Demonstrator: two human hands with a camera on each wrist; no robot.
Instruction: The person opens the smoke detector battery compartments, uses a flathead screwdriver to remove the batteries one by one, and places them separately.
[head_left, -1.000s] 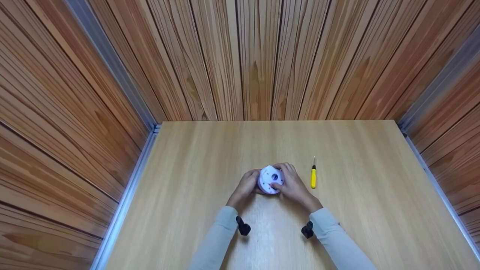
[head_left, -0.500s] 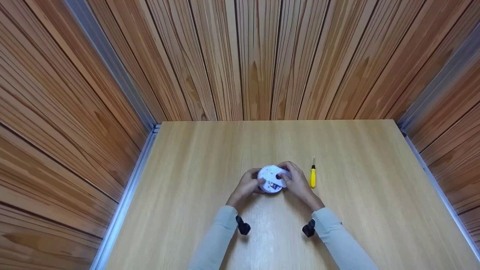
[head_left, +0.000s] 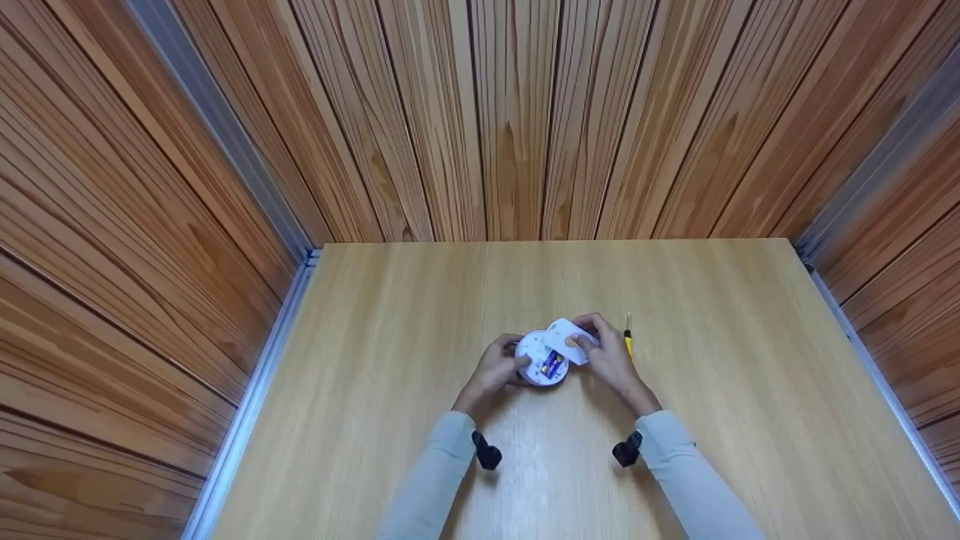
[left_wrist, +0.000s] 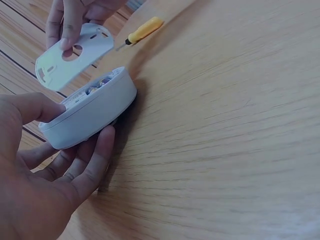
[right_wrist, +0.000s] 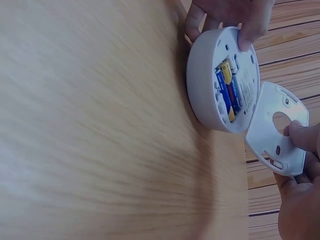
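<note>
Left to right, head view. Left sleeve [head_left: 427, 480]: pale, cut off by the lower edge. Left hand [head_left: 491, 371]: grasping a round white battery-powered device [head_left: 532, 351], thumb on its open face, other fingers underneath, largely hidden from above. Device is held over the tabletop [head_left: 360, 360], near its middle; contact of its lower rim with the wood cannot be determined. Batteries [right_wrist: 229, 92] sit in its recess, blue and yellow, at least two; label print beside them illegible.

White mounting plate [head_left: 562, 334], with large central hole and slots: overlaps the device's edge from above, but left wrist view shows a gap between them. Right hand [head_left: 609, 360]: pinching the plate, thumb at the hole, fingers behind it and mostly obscured; hand cropped in both wrist views. Yellow-handled screwdriver [left_wrist: 144, 31]: lies beyond the right hand, which covers its lower handle in head view. Right sleeve [head_left: 697, 480]: also cut off below.
</note>
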